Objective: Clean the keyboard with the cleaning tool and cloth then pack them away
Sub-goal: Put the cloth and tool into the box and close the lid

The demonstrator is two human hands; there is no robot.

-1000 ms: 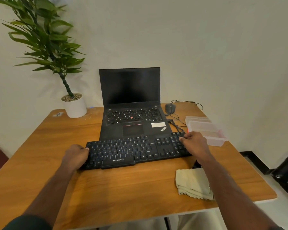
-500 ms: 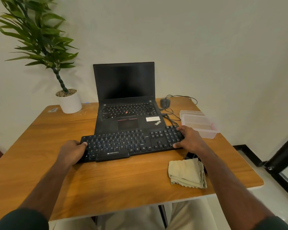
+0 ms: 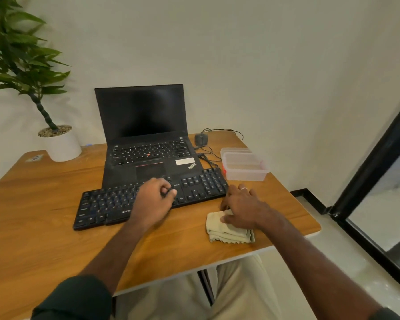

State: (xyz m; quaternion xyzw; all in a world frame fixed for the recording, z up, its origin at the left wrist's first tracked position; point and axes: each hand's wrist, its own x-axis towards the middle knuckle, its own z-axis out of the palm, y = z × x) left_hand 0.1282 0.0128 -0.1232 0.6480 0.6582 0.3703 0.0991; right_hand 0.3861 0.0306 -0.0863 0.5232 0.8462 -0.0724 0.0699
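Observation:
A black keyboard (image 3: pixel 201 188) lies across the wooden table (image 3: pixel 44 204), its far edge overlapping the laptop's palm rest. My left hand (image 3: pixel 155 199) hovers over the middle keys with its fingers curled in and nothing visible in it. A folded pale-green cloth (image 3: pixel 229 234) sits right of the keyboard near the front edge. My right hand (image 3: pixel 243 206) is on the cloth's far end, with the thumb on top and the fingers bent down at its edge, and the fabric bunches between them. The cleaning tool is not visible; the right hand covers the spot beside the cloth.
An open black laptop (image 3: pixel 143 112) stands behind the keyboard. A mouse (image 3: pixel 201 138) with its cable lies at the back right. A clear plastic container (image 3: pixel 245 169) sits at the right edge, and a potted plant (image 3: pixel 61 146) stands at the back left. The floor drops away on the right.
Both hands let go of the keyboard's ends. The left hand moved right over the middle keys. The right hand moved back onto the cloth. The keyboard now lies more slanted.

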